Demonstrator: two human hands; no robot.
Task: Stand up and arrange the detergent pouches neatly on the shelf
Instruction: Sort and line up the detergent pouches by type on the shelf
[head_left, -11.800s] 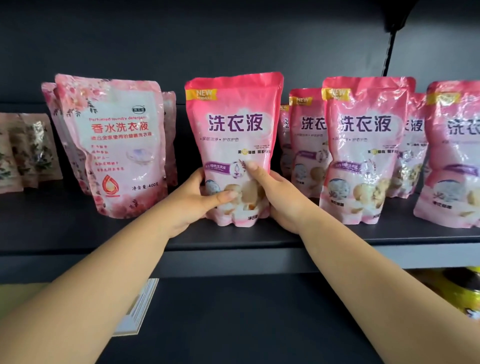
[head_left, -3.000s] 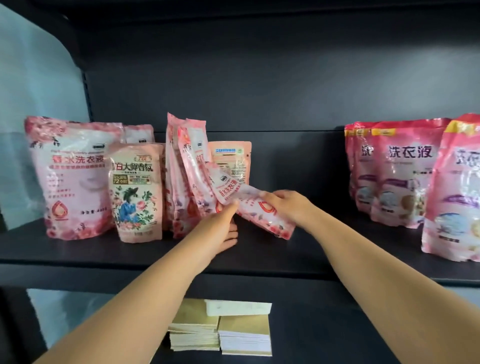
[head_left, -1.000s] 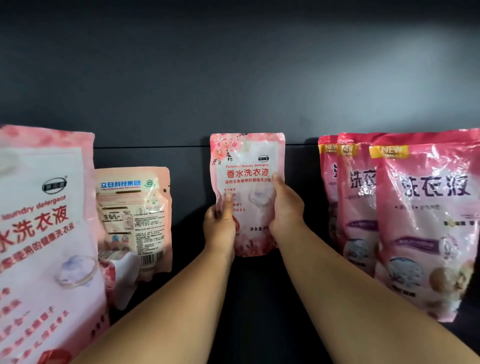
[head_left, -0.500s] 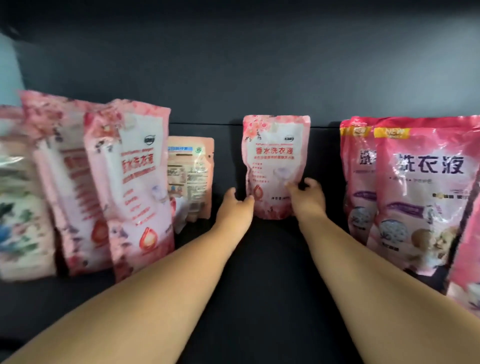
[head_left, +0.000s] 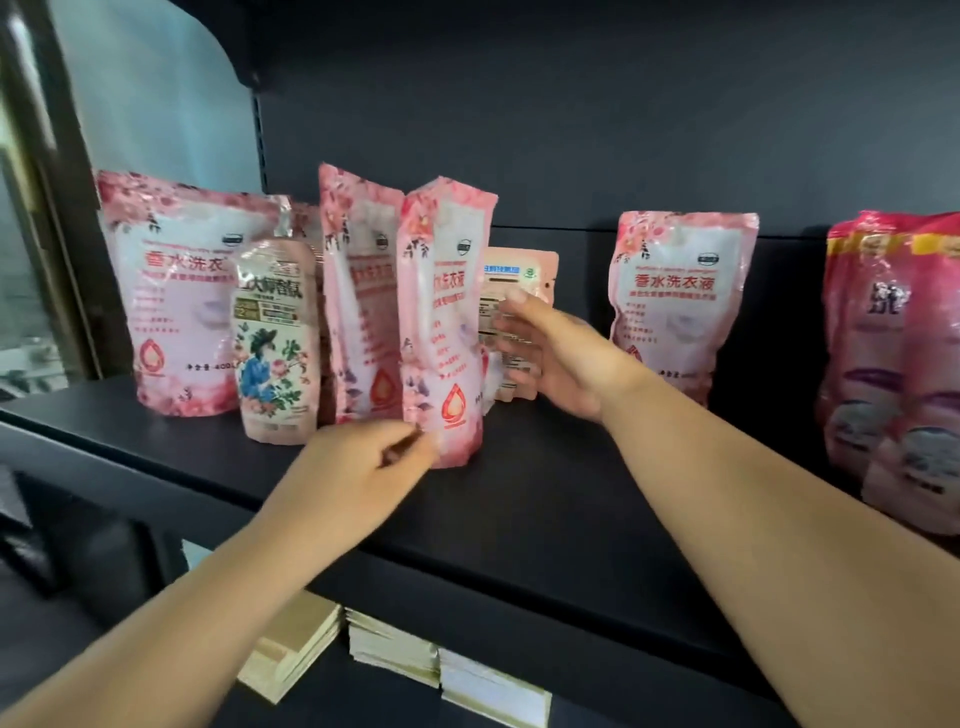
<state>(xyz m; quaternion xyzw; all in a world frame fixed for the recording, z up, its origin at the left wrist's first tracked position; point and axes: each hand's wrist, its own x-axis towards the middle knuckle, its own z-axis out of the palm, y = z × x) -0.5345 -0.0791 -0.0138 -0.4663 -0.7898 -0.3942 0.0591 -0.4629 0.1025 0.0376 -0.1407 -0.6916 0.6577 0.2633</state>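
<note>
Detergent pouches stand in a loose row on the dark shelf (head_left: 545, 499) in front of you. Nearest your hands is a pale pink floral pouch (head_left: 444, 332), upright and turned at an angle, showing part of "水洗衣液" above a red droplet logo. Your left hand (head_left: 358, 467) is at its lower corner, fingers curled, thumb and fingertips at the pouch's edge; whether they pinch it or only touch it cannot be told. Your right hand (head_left: 556, 353) is spread open beside the pouch's right side, fingers straight, holding nothing.

Just left of it stands a twin floral pouch (head_left: 358, 301), also angled. In front and left of that is a smaller peach pouch (head_left: 275, 348) picturing a figure in a hat and blue clothes among flowers; its lettering is blurred. At the far left a larger floral pouch (head_left: 176, 306) faces you, reading "香水洗衣" with "400" near its base. Behind your right hand a small peach pouch (head_left: 524, 270) shows its back, with a blue heading and fine print too small to read.

Well apart to the right, a lone floral pouch (head_left: 680, 306) stands square against the back panel, reading "香水洗衣液". At the right edge are deeper pink pouches (head_left: 893, 364) with yellow tabs.

Below the shelf lie stacks of booklets (head_left: 395, 649).
</note>
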